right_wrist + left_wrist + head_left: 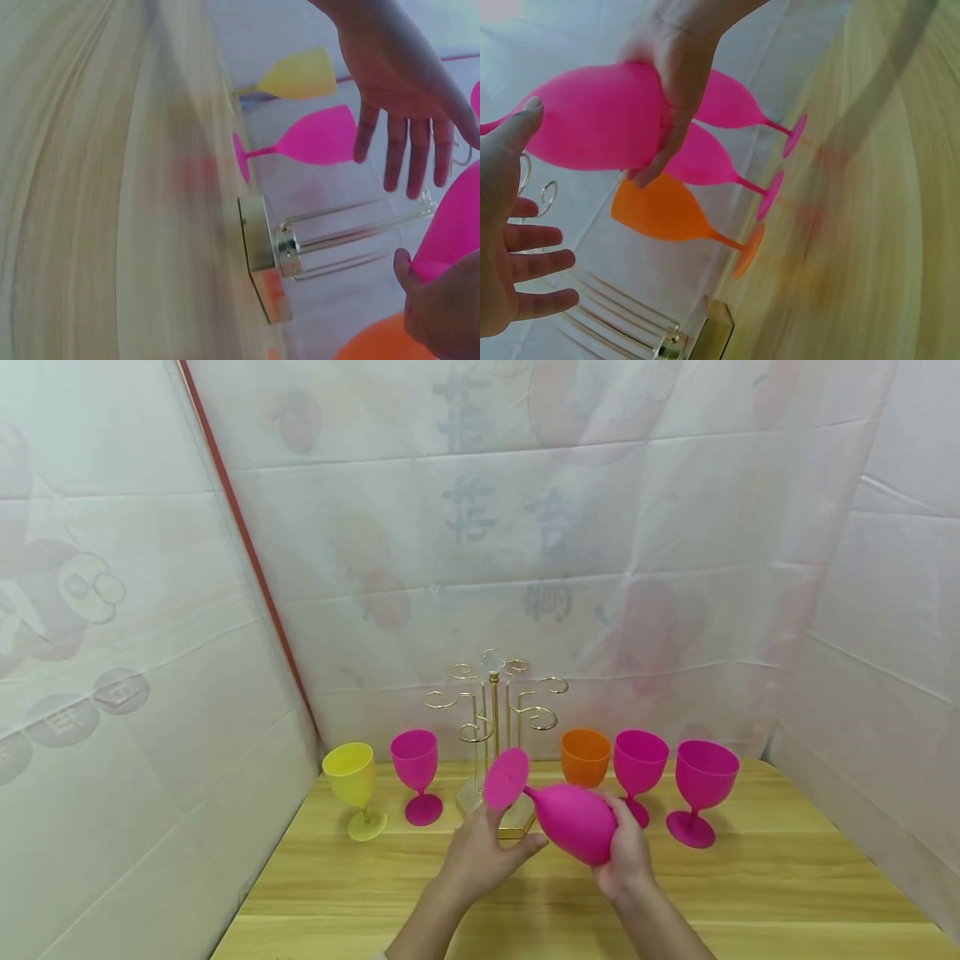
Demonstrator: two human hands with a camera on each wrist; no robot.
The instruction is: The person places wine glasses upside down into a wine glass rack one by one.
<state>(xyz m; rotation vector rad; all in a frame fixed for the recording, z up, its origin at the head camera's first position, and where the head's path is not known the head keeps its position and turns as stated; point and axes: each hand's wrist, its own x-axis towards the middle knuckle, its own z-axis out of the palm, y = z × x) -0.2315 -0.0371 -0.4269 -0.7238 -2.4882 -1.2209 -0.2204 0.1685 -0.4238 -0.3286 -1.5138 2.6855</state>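
My right hand (628, 860) grips a bright pink plastic goblet (577, 822) around the rim end of its bowl. The goblet lies tipped in the air, its stem and round foot (507, 779) pointing up and left. Beside the stem is my left hand (483, 853), its fingers straight and spread in the left wrist view. There its thumb overlaps the narrow end of the bowl. Just behind both hands stands a gold wire rack (495, 718) with curled hooks and a clear knob on top. The held goblet partly hides the rack's base.
Left of the rack stand a yellow goblet (351, 774) and a pink goblet (415, 762). To its right are an orange goblet (585, 757), a pink goblet (640, 760) and another pink one (705, 777), all upright on the wooden table (780, 893). Printed curtains (420, 552) surround the table.
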